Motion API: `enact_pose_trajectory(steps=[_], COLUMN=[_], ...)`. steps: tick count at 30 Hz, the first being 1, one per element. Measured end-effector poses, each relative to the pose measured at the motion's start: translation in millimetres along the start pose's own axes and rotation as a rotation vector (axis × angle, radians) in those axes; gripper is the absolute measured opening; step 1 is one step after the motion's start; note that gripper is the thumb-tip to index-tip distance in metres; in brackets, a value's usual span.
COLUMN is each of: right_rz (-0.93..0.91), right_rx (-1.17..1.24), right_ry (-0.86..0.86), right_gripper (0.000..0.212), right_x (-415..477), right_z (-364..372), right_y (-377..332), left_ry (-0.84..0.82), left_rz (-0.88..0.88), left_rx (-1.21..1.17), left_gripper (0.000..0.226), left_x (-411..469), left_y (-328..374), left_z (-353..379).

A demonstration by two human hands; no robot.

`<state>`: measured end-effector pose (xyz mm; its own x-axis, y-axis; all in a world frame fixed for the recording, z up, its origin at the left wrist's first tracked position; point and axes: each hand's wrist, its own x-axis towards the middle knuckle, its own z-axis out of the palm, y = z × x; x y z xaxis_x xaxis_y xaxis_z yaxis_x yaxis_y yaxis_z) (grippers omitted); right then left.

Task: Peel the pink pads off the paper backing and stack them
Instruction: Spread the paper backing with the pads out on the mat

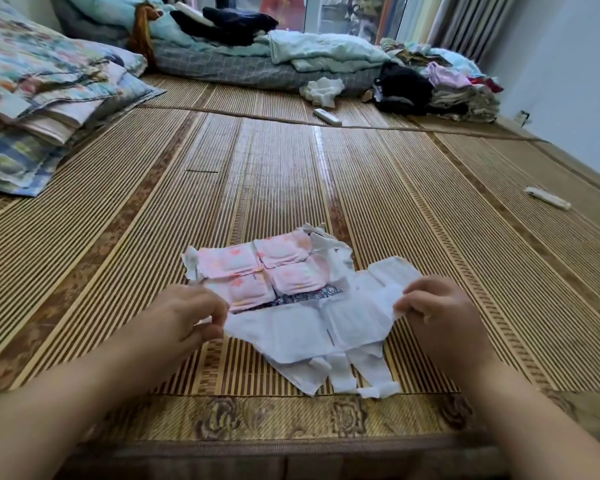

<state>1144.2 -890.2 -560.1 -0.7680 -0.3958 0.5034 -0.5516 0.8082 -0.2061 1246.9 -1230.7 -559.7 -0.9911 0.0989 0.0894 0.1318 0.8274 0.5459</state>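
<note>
Several pink pads (pixel 257 268) with orange heart prints lie side by side on the bamboo mat, still joined in a block with torn white paper at its edges. In front of them a white sheet of paper backing (pixel 312 327) is stretched between my hands, with loose strips hanging from its near edge. My left hand (pixel 191 317) pinches the sheet's left corner. My right hand (pixel 437 310) pinches its right edge. A dark patterned strip (pixel 309 296) shows between the pink block and the white sheet.
The striped bamboo mat (pixel 291 174) covers the bed. Folded quilts (pixel 49 98) lie at the far left, heaped bedding and clothes (pixel 430 81) at the back. A white remote (pixel 327 116) and a small white tube (pixel 548 198) rest on the mat.
</note>
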Motion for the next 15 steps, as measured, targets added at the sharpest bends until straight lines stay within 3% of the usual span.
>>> enact_pose_trajectory(steps=[3,7,10,12,15], right_rz=[0.072,0.239,0.382,0.517,0.667], right_rx=[0.008,0.165,0.252,0.174,-0.080], right_ry=[-0.193,-0.430,-0.277,-0.163,-0.370], right_gripper=[0.020,0.023,0.019,0.024,0.049], right_x=[-7,-10,-3,5,11], right_z=[2,0,-6,-7,0], right_y=[4,8,9,12,15], left_ry=[-0.110,-0.192,-0.081,0.055,0.076], left_rz=[-0.042,-0.124,-0.186,-0.252,-0.387], left_rx=[0.085,0.172,0.088,0.059,0.241], left_gripper=[0.007,0.016,0.032,0.037,0.038], left_x=[-6,-8,-4,-1,4], left_y=[-5,-2,5,10,13], left_z=[3,7,5,6,12])
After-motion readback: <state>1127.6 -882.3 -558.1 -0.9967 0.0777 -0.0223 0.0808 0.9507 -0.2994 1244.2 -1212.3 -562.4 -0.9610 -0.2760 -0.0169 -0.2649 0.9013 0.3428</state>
